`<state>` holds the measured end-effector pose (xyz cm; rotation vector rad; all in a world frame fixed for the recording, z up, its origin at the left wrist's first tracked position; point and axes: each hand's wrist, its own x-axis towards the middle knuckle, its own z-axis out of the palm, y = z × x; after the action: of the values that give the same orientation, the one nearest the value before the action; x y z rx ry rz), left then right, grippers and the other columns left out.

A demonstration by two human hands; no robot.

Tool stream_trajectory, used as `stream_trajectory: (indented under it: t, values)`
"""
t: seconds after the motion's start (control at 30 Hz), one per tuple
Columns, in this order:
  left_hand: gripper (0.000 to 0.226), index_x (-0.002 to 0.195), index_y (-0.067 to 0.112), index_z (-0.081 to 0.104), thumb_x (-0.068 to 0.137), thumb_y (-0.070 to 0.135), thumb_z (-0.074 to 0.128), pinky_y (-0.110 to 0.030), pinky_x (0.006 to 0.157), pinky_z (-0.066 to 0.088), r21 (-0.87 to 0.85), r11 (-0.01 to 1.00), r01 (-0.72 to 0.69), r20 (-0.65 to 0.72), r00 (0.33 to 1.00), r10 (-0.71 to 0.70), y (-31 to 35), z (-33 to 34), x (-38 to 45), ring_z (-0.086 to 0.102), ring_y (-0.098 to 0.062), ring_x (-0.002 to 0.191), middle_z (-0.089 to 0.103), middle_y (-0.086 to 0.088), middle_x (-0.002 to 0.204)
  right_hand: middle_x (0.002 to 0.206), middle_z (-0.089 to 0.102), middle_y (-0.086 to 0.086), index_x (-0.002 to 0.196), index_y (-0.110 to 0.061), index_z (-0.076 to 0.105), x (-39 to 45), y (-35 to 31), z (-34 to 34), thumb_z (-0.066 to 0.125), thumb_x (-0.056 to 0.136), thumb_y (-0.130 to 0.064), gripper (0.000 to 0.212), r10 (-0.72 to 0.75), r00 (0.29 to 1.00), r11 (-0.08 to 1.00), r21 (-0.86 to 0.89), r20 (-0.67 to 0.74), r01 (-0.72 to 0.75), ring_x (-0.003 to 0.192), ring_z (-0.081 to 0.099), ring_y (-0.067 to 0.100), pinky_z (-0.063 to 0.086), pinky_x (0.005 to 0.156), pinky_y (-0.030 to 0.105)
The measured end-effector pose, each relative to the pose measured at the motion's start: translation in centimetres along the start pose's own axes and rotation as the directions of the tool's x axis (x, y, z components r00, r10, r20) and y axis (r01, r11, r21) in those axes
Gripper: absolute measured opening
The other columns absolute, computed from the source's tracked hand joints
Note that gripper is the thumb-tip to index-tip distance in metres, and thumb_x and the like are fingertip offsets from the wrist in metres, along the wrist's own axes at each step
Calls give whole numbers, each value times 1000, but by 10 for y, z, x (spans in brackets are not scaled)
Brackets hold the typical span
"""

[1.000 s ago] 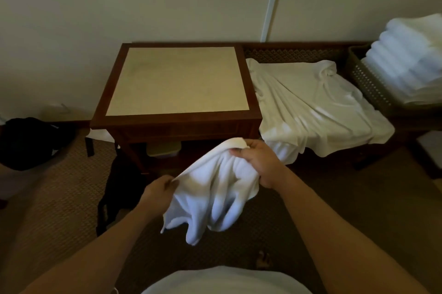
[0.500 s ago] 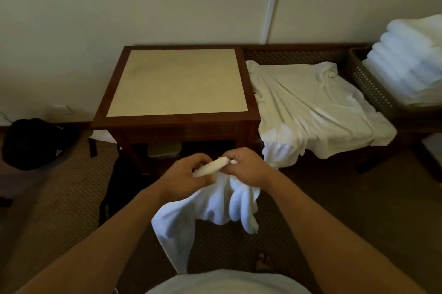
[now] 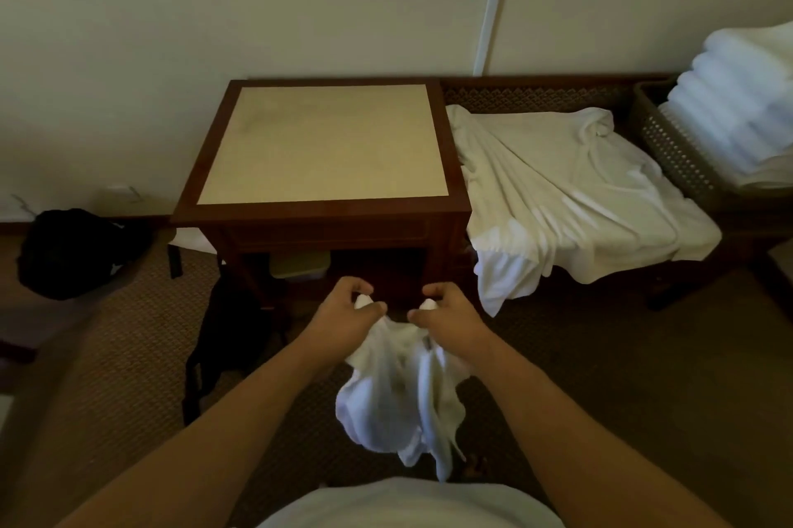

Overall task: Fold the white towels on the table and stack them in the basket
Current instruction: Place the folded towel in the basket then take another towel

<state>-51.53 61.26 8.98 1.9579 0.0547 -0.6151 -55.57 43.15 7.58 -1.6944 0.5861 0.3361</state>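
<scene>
A small white towel [image 3: 399, 394] hangs in front of me, below the near edge of the wooden table [image 3: 322, 210]. My left hand [image 3: 349, 315] pinches one upper corner and my right hand [image 3: 450, 319] pinches the other, a short gap between them. The cloth droops crumpled between my forearms. To the right of the table a larger white towel [image 3: 570, 188] lies spread and rumpled on a low bench. At the far right a brown woven basket [image 3: 673, 149] holds a stack of folded white towels [image 3: 738, 111].
A black bag [image 3: 73, 252] lies on the carpet at the left. Another dark bag [image 3: 227, 338] leans by the table's left leg. A pale box [image 3: 300, 263] sits under the table. The wall runs right behind the table and bench.
My hands met at the towel's top edge, then drew apart sideways, each now holding a corner. The towel dropped from a bunched bundle to hanging lower between my arms.
</scene>
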Motion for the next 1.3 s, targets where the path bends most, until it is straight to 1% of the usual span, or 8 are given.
stream_trajectory:
  t: [0.23,0.37,0.53,0.63,0.73,0.87,1.17,1.3]
  values:
    - [5,94,21,76,92,18,75,-52,85,62,-266,960,-84,0,996,87,15,16,-5,74,-25,96,76,-4,97,111,73,15,111,-14,66,-11,-2,14,83,82,-7,35,18,994,868,495,-111,40,101,73,30,60,89,51]
    - [41,114,21,72,90,-11,65,-48,91,60,-339,933,-119,87,984,157,15,15,-11,74,-24,102,75,-8,111,105,76,16,108,-5,70,-20,-9,6,75,87,-2,21,24,990,770,634,-138,69,97,75,31,62,84,47]
    - [22,106,25,75,92,8,74,-30,85,60,-44,946,-322,-16,947,322,13,12,-11,72,-7,94,77,6,97,104,76,19,106,0,73,-24,-12,5,74,87,0,19,14,993,728,682,-117,70,97,75,33,62,76,38]
    - [13,86,23,70,95,14,67,-15,70,48,315,823,-472,-92,848,522,14,10,-10,59,-6,82,60,10,89,103,76,20,105,0,73,-27,-12,10,74,87,0,18,-2,993,717,693,-115,82,96,75,31,61,73,35]
    - [26,76,28,54,97,15,62,-16,66,42,377,725,-577,-24,776,630,13,8,-10,52,-11,77,50,8,86,102,76,21,104,1,72,-31,-14,12,75,86,0,18,-34,994,714,693,-107,99,95,75,32,61,74,34]
    - [20,84,22,59,103,24,57,-25,56,44,275,764,-584,90,807,584,15,4,-10,55,-17,66,56,4,72,103,75,22,108,4,72,-31,-20,11,75,86,0,22,-66,995,713,694,-76,101,93,76,31,61,72,32]
    - [12,88,21,65,99,23,64,-25,52,49,164,859,-486,-156,847,509,14,17,-7,61,-17,64,64,2,70,113,72,25,117,5,70,-29,-27,11,62,98,-5,23,-156,985,713,698,69,64,105,72,34,60,80,33]
    - [11,88,24,73,98,27,68,-26,57,54,10,912,-411,-168,898,407,18,19,-7,66,-19,71,70,3,77,106,75,19,109,-3,74,-27,-23,12,71,91,-5,18,-231,972,784,582,-52,217,103,73,32,60,87,41]
